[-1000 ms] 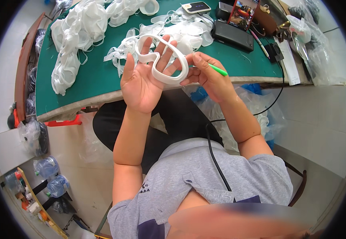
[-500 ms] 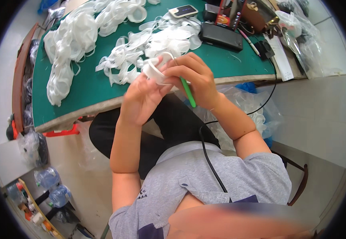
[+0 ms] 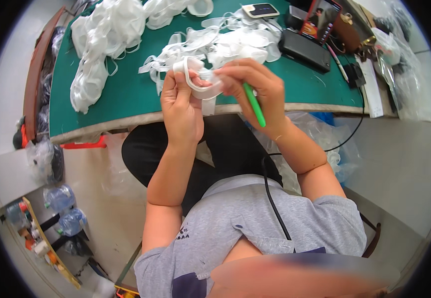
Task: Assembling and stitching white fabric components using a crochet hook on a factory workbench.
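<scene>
Head view: the left hand (image 3: 183,107) holds a looped white band (image 3: 179,66), its thumb and fingers closed in on the band's left side. The right hand (image 3: 265,94) has its fingers drawn narrow at the band's right side; the fingertips are blurred, so firm contact there cannot be told. The same hand carries a green pen-like tool (image 3: 253,104), slanting down out of the grip. The band is above the near edge of a green tabletop (image 3: 131,85), between both hands. Just beyond, a loose central pile (image 3: 237,44) of white pieces occupies the tabletop, partly hidden by the hands. A bulkier left pile (image 3: 108,30) stands well apart from them. Obstructions at the right: a black case (image 3: 305,50), a red-edged phone (image 3: 320,20), a pink-and-white pen (image 3: 337,62), a black adapter (image 3: 357,75) and a paper strip (image 3: 372,94). Clear plastic bags (image 3: 406,69) crowd that corner. A black cable (image 3: 359,116) runs past the right forearm and over the grey shirt (image 3: 245,208).
</scene>
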`<state>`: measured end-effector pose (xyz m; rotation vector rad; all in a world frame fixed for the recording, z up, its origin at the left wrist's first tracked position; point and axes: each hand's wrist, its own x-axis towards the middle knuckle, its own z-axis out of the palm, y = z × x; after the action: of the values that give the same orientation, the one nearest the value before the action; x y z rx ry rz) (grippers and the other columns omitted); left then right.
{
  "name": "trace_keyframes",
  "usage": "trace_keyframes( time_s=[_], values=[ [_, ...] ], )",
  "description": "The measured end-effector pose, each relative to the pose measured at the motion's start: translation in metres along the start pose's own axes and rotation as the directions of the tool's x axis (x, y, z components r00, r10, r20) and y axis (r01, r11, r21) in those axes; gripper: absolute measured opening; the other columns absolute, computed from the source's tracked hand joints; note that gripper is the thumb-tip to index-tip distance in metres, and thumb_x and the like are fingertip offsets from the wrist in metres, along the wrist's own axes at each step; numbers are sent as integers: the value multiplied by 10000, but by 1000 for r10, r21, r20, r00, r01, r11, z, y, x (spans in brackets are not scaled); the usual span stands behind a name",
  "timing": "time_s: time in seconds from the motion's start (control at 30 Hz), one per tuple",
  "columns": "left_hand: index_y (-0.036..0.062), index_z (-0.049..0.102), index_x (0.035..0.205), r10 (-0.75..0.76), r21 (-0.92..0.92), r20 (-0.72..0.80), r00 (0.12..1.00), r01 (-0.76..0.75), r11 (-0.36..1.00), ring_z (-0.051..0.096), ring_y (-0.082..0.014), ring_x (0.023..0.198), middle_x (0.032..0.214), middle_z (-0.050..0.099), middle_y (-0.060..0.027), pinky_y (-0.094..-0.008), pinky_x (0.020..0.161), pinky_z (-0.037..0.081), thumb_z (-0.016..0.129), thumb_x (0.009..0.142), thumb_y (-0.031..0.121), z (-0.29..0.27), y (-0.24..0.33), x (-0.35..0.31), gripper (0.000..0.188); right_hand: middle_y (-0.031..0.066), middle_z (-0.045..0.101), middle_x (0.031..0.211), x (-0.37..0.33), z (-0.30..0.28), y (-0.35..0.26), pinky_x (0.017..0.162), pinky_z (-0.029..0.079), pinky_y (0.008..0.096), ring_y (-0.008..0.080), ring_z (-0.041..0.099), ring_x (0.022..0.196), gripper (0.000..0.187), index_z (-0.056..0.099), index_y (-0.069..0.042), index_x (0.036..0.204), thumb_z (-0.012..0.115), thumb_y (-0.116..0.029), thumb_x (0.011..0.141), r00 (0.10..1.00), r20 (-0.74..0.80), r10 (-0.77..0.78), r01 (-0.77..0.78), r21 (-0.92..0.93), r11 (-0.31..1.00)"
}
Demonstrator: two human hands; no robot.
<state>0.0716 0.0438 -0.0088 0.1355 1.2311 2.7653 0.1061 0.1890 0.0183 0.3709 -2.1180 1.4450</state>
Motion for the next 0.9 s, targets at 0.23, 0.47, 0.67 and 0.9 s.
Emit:
trace_keyframes(
  time_s=[0.23, 0.47, 0.67, 0.9],
  values=[
    [44, 582, 1011, -241, -120, 38, 970, 244, 962, 483, -59, 526, 858, 606, -43, -200, 470, 415, 461, 999, 183, -7, 16, 6, 185, 86, 607, 859, 28, -4, 13, 593, 501, 271, 205, 627, 723, 301, 683, -28, 990, 727, 46, 701, 882, 177, -437, 464, -162, 871],
    [60, 568, 1044, -452, -260, 89, 888, 459, 850, 447, -51, 389, 923, 667, -75, -177, 302, 335, 492, 981, 165, -7, 22, 9, 144, 60, 582, 902, 40, 1, 25, 612, 503, 288, 186, 620, 728, 426, 673, -53, 1063, 643, -140, 647, 674, 414, -612, 734, -278, 620],
    [51, 546, 1063, -460, -248, 122, 879, 476, 844, 430, -45, 361, 800, 630, -37, -171, 284, 309, 494, 979, 154, -12, 17, 8, 143, 71, 581, 913, 41, -1, 28, 631, 508, 294, 189, 619, 742, 429, 665, -36, 1064, 658, -120, 643, 658, 450, -604, 744, -259, 616],
    [30, 531, 1080, -546, -296, 80, 834, 543, 786, 405, -42, 358, 855, 621, -74, -183, 285, 276, 480, 986, 161, 2, 27, 11, 169, 80, 596, 845, 47, -14, 38, 581, 511, 300, 217, 617, 702, 400, 662, -17, 988, 731, -29, 595, 737, 289, -611, 676, -283, 681]
  ],
)
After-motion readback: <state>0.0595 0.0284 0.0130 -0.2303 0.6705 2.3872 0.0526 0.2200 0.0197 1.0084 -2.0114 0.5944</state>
